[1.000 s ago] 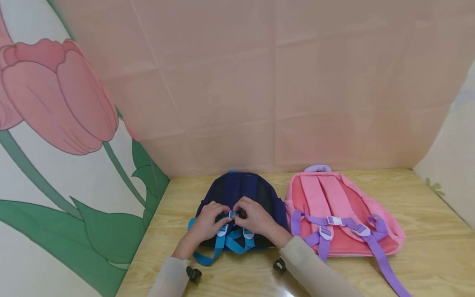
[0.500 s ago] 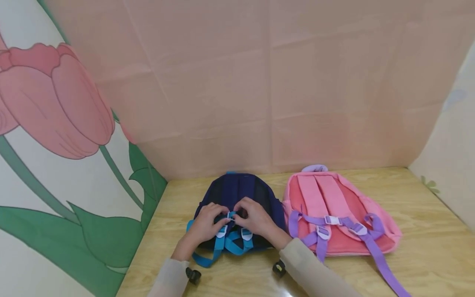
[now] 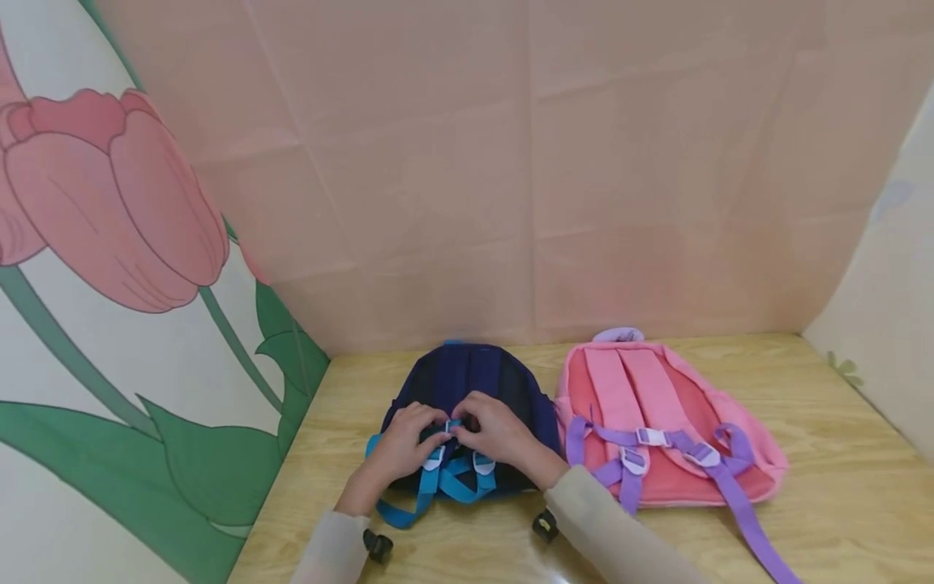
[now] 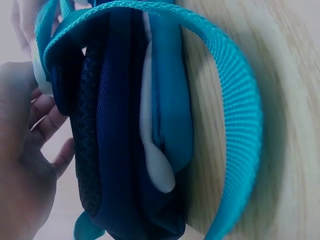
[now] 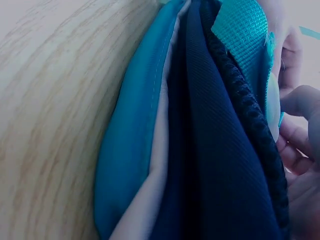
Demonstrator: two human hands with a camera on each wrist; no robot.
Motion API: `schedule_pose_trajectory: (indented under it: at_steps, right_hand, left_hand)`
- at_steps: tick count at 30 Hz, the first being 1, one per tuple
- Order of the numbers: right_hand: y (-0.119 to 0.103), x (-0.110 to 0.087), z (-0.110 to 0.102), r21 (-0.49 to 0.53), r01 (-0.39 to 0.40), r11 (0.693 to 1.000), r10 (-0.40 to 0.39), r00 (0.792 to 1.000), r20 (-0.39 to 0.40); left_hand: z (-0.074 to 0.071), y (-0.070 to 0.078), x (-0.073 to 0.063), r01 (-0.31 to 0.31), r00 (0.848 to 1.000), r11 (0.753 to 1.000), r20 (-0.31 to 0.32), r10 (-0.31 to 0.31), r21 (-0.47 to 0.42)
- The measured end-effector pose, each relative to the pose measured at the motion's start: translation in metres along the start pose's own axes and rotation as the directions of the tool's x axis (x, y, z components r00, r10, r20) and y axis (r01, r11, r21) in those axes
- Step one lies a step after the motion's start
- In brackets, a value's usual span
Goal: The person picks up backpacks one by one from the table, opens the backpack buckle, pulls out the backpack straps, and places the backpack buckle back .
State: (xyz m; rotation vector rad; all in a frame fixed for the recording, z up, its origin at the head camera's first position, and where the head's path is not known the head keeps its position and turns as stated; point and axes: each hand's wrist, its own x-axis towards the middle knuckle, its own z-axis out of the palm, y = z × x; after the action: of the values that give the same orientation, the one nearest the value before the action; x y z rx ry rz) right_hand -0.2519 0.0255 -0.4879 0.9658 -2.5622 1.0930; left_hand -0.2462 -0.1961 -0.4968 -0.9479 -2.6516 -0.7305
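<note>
A navy backpack (image 3: pixel 470 369) lies on the table with its shoulder-strap side up. Over its middle, my two hands meet at a small white buckle (image 3: pixel 449 426) on a blue strap. My left hand (image 3: pixel 400 438) pinches it from the left, thumb below and fingers above. From the other side my right hand (image 3: pixel 498 430) pinches the strap and buckle in the same way. White strap adjusters (image 3: pixel 483 464) sit just below the hands. In the left wrist view a turquoise webbing strap (image 4: pixel 242 115) loops out past the backpack's side. The hands partly cover the buckle.
Close on the right lies a pink backpack (image 3: pixel 660 381), its purple straps joined by a white buckle (image 3: pixel 653 437). One purple strap (image 3: pixel 755 527) trails toward the table's front. A pinkish sheet (image 3: pixel 409 203) hangs behind the wooden table (image 3: pixel 861 454).
The head view has shifted slightly. Both hands keep their pinch at the buckle, the fingertips hardly moving; both backpacks stay where they are.
</note>
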Motion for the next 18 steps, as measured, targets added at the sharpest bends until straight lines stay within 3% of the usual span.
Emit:
schedule_pose_trajectory:
  at_steps: [9,18]
  right_hand:
    - [0.0022,-0.0043,0.0019,0.033,-0.032,0.999,0.033,0.999,-0.034]
    - [-0.0018,-0.0041,-0.0011,0.026,-0.021,0.999,0.022,1.000,-0.020]
  left_hand:
    - [0.0014,-0.0005,-0.0003,-0.025,1.000,1.000,-0.012,0.025,0.000]
    - [0.0011,0.0000,0.0004,-0.037,0.999,0.999,-0.016,0.037,0.009]
